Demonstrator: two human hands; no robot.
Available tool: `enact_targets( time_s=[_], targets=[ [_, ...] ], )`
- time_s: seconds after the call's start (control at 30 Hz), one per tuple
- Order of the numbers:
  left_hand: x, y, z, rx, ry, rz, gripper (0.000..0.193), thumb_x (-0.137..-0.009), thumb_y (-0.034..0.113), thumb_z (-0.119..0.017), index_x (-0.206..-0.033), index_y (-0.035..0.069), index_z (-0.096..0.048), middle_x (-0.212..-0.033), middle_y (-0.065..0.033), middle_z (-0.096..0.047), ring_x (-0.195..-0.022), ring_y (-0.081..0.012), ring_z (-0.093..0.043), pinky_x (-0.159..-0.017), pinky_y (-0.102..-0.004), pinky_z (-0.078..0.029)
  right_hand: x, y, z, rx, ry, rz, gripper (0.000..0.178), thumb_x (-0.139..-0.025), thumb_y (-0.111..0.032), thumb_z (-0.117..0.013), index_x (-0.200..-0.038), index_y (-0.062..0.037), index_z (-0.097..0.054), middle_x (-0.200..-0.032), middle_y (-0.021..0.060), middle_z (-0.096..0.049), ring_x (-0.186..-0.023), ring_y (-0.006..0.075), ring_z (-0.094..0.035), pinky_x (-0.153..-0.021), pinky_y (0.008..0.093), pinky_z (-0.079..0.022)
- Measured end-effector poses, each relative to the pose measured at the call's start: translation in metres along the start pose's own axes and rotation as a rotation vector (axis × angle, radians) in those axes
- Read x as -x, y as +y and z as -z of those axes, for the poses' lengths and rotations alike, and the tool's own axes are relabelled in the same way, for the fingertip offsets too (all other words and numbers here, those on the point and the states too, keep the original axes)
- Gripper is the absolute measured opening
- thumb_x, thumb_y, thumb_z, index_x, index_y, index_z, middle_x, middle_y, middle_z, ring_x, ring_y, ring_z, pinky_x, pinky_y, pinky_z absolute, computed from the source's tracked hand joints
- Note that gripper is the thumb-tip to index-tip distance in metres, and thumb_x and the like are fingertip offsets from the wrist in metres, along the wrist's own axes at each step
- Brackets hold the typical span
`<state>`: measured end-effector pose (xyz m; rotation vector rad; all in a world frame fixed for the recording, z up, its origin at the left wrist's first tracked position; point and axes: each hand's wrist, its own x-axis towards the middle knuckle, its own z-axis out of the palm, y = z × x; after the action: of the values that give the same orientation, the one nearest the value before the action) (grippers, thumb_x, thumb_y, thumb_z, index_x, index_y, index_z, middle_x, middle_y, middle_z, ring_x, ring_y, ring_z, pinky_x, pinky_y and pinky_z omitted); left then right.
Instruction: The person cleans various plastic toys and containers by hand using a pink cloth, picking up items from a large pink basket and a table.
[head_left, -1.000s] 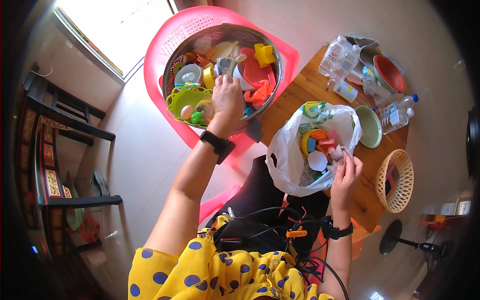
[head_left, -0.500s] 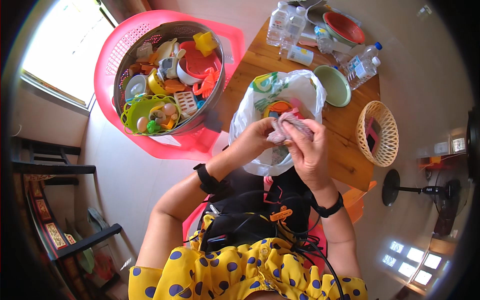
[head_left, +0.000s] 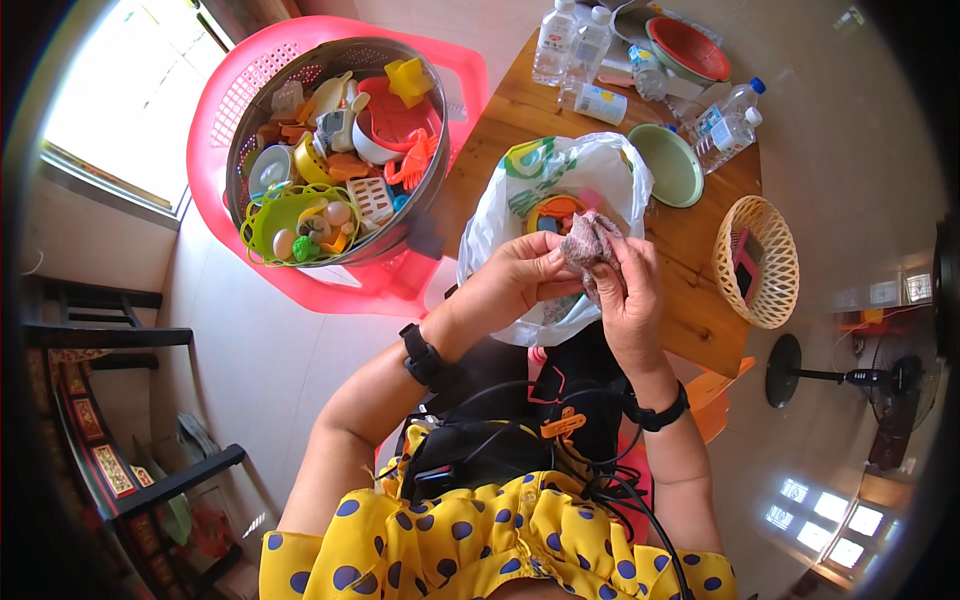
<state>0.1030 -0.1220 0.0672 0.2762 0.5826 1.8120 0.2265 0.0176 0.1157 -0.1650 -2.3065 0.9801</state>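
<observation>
A crumpled greyish-pink cloth is bunched between my two hands, above an opened plastic bag. My left hand pinches its left side with closed fingers. The fingers and thumb of my right hand grip the right side. Whether anything is wrapped inside the cloth cannot be seen. Under my hands, the white bag with green print stands wide-mouthed at the table's edge. Several colourful toys, yellow, orange and pink, lie inside it, partly hidden by my hands.
At left, a big metal basin heaped with plastic toys rests on a pink plastic chair. The wooden table bears a green bowl, several plastic bottles, a red bowl and a wicker basket holding a phone.
The cloth has shifted slightly right and up and is bunched differently, hanging lower between my fingers. My left hand has moved a little to the right; both hands still hold the cloth.
</observation>
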Motion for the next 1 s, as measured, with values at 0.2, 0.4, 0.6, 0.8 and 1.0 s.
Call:
enact_targets(
  time_s=[0.2, 0.4, 0.6, 0.8, 1.0],
  targets=[
    [-0.005, 0.005, 0.007, 0.108, 0.071, -0.026, 0.034, -0.101, 0.022, -0.061, -0.128, 0.002, -0.054, -0.128, -0.0092, -0.062, -0.119, -0.0225, -0.062, -0.107, -0.0385, -0.048, 0.009, 0.009, 0.000, 0.033, 0.004, 0.009, 0.032, -0.093, -0.005, -0.068, -0.124, -0.0008, -0.063, -0.109, 0.0153, -0.056, -0.093, 0.0316, -0.059, -0.083, 0.0385, -0.051],
    [-0.005, 0.001, 0.015, 0.024, 0.082, -0.025, 0.022, -0.101, 0.024, -0.061, -0.114, 0.006, -0.060, -0.115, -0.0046, -0.066, -0.109, -0.0182, -0.065, -0.101, -0.0370, -0.053, 0.000, -0.002, 0.003, 0.118, -0.040, 0.129, 0.036, -0.084, -0.003, -0.075, -0.119, -0.0012, -0.064, -0.111, 0.0158, -0.056, -0.097, 0.0332, -0.060, -0.083, 0.0405, -0.052],
    [-0.005, 0.002, 0.004, -0.072, 0.118, -0.021, 0.025, -0.104, 0.031, -0.055, -0.112, 0.007, -0.059, -0.112, -0.0046, -0.064, -0.108, -0.0185, -0.063, -0.101, -0.0398, -0.051, 0.002, 0.002, -0.001, 0.163, -0.119, 0.071, 0.045, -0.076, -0.001, -0.080, -0.116, -0.0024, -0.061, -0.112, 0.0161, -0.053, -0.100, 0.0353, -0.059, -0.085, 0.0422, -0.052],
    [-0.005, 0.000, -0.003, -0.252, 0.220, 0.018, 0.040, -0.103, 0.035, -0.057, -0.122, 0.001, -0.057, -0.121, -0.0100, -0.061, -0.112, -0.0216, -0.063, -0.103, -0.0418, -0.050, 0.001, 0.000, -0.004, 0.069, -0.147, -0.011, 0.037, -0.075, 0.005, -0.078, -0.108, -0.0004, -0.061, -0.108, 0.0133, -0.052, -0.096, 0.0307, -0.060, -0.083, 0.0387, -0.052],
    [-0.004, 0.008, -0.017, -0.191, 0.121, 0.092, 0.051, -0.101, 0.032, -0.061, -0.137, -0.002, -0.050, -0.127, -0.0107, -0.061, -0.117, -0.0235, -0.062, -0.106, -0.0438, -0.047, 0.005, 0.016, -0.002, -0.216, -0.160, -0.099, 0.026, -0.078, 0.007, -0.075, -0.099, 0.0014, -0.061, -0.100, 0.0082, -0.053, -0.089, 0.0219, -0.058, -0.080, 0.0323, -0.051]
  ],
)
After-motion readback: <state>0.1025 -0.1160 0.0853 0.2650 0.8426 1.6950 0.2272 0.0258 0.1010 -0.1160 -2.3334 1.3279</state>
